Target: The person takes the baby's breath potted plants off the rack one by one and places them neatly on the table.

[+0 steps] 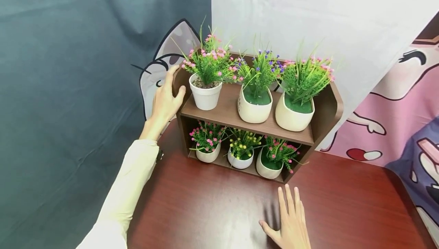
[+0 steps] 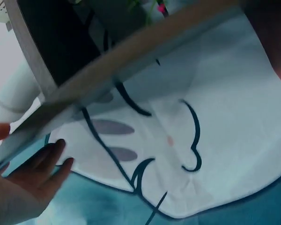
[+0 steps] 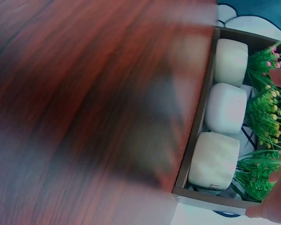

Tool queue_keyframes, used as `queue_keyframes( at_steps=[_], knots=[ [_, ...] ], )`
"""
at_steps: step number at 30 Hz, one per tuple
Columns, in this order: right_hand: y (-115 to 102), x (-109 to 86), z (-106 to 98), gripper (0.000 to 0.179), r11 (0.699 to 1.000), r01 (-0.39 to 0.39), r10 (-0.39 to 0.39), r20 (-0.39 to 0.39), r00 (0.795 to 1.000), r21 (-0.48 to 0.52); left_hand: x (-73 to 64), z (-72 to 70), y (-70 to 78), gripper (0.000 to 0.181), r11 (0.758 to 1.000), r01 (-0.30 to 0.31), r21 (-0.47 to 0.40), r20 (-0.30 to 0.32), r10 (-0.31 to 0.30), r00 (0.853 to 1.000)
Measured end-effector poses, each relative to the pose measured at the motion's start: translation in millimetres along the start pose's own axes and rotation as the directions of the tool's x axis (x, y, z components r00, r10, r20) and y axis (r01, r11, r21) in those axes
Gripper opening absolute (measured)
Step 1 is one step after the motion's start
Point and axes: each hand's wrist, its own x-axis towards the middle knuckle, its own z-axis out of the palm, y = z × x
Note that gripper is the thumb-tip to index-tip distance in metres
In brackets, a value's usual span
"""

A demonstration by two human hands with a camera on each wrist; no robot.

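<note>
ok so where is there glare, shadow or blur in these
Head view: pale glare on the table, a shadow beside the right hand; left wrist view: dim, the shelf edge blurred; right wrist view: soft, smeared reflections on the table, the pots clearer.

Head view forward and down, wrist views close-up, all sharing the shelf (image 1: 228,105)
</note>
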Motion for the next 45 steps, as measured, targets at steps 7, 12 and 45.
queue_keyframes(
  at_steps=[7,12,45],
  knots=[
    [-14,9.5,5,0.109,0.998,-0.005,0.005,0.001,1.0,0.056,8.9,15.4,-0.7,0.052,0.997,-0.076,-0.002,-0.205,0.074,0.976],
    [-29,17.9,11,0.111,0.995,0.013,-0.014,0.008,1.0,0.099,21.7,12.4,7.8,0.046,0.985,-0.063,0.16,-0.199,0.095,0.976],
    [-155,332.1,21,0.105,0.589,-0.357,0.379,0.142,0.914,0.725,20.5,14.2,10.6,0.036,0.989,-0.016,0.149,-0.278,0.057,0.959]
  ],
)
